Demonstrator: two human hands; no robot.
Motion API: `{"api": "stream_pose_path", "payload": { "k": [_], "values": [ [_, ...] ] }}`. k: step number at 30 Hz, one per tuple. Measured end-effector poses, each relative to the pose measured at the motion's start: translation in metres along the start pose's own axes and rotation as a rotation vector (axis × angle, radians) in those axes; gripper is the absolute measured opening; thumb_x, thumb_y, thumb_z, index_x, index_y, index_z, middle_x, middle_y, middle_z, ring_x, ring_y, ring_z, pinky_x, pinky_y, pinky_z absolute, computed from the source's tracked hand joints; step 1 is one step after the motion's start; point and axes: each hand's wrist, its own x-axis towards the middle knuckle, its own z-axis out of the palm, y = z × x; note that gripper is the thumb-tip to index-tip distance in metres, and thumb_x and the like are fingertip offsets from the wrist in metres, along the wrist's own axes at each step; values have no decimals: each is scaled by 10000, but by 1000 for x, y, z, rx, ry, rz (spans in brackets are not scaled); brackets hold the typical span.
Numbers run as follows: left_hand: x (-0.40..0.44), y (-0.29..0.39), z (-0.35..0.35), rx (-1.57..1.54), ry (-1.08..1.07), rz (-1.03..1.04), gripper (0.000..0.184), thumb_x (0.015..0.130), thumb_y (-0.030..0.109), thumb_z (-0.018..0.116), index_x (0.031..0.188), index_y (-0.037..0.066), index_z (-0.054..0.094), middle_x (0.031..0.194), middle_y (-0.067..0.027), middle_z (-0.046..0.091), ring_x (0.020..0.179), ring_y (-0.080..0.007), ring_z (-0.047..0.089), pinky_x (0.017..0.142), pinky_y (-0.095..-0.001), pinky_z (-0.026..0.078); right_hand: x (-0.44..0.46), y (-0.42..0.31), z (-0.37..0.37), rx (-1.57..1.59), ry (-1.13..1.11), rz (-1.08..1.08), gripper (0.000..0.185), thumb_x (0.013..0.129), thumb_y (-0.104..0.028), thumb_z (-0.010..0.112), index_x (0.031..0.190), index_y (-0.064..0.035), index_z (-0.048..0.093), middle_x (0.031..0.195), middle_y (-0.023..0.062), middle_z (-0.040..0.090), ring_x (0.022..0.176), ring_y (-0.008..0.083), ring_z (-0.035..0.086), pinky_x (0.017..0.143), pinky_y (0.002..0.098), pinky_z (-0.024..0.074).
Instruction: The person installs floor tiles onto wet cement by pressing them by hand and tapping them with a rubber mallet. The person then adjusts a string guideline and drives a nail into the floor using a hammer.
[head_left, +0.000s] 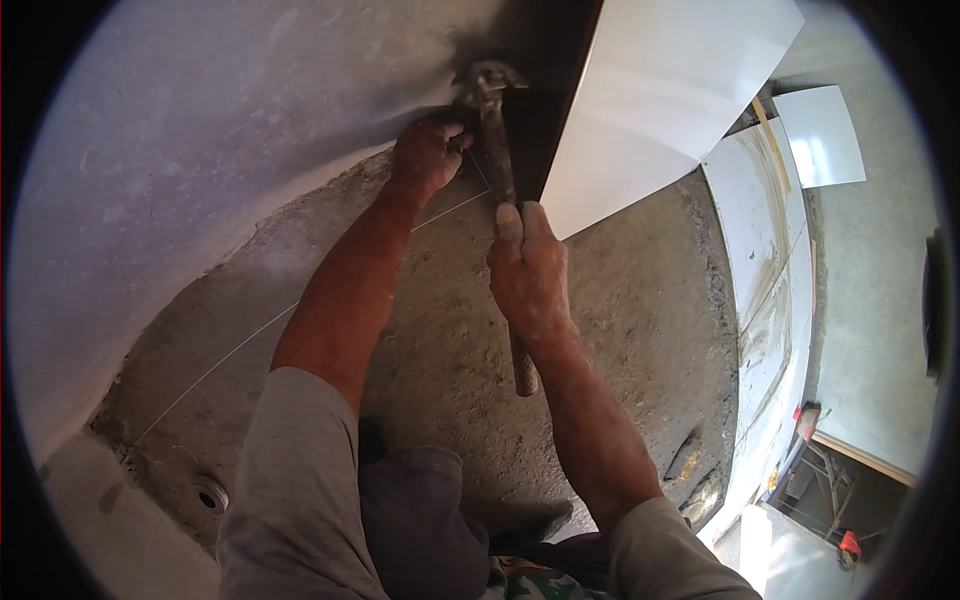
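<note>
My right hand point(530, 262) is wrapped around the wooden handle of a hammer point(496, 140). The handle's lower end sticks out below my fist, and the metal head is up by the base of the wall. Just left of the head, my left hand point(430, 155) is closed with its fingertips pinched close to the wall. Whatever sits between those fingertips is too small and dark to make out. A thin white string point(232, 352) runs across the rough floor from the lower left and passes near my left hand.
The plastered wall point(220, 130) curves along the left. A large white panel point(660, 100) stands right of the hammer. Bare concrete floor point(450, 330) lies below, with a round pipe opening point(210, 494) at lower left. More white sheets point(765, 230) are at right.
</note>
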Motion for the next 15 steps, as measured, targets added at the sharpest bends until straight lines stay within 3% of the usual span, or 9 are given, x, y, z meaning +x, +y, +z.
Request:
{"api": "stream_pose_path", "payload": {
  "k": [5,7,11,13,15],
  "values": [
    [-3,2,0,72,44,42,202,866,186,606,1039,132,695,1023,-99,678,933,-274,649,818,-344,504,-1,5,6,98,82,-77,343,990,-345,407,942,-9,452,768,291,603,762,502,583,649,529,438],
    [-6,20,-16,30,-94,-101,205,874,176,594,1043,113,691,1040,-93,677,939,-259,653,823,-336,505,13,12,11,-153,52,-25,325,994,-334,406,942,-14,442,726,264,594,697,479,582,603,515,429],
    [-4,4,-2,-3,-75,-85,205,878,173,587,1044,112,690,1025,-92,680,927,-255,657,819,-338,506,5,12,5,-159,63,-59,328,995,-335,401,956,-11,438,731,263,596,690,481,581,597,516,428],
    [-4,1,1,-101,28,8,150,859,129,600,970,82,689,930,-144,681,856,-285,658,759,-361,494,-4,-2,-4,-26,20,20,346,992,-350,397,977,-8,443,792,293,607,756,506,581,634,527,437],
    [-4,5,0,-49,12,-20,147,862,125,594,965,75,687,939,-138,684,863,-281,659,766,-357,494,-9,-7,-5,21,50,-22,346,993,-350,394,974,-8,443,790,291,608,759,505,583,639,528,442]
  ]
}}
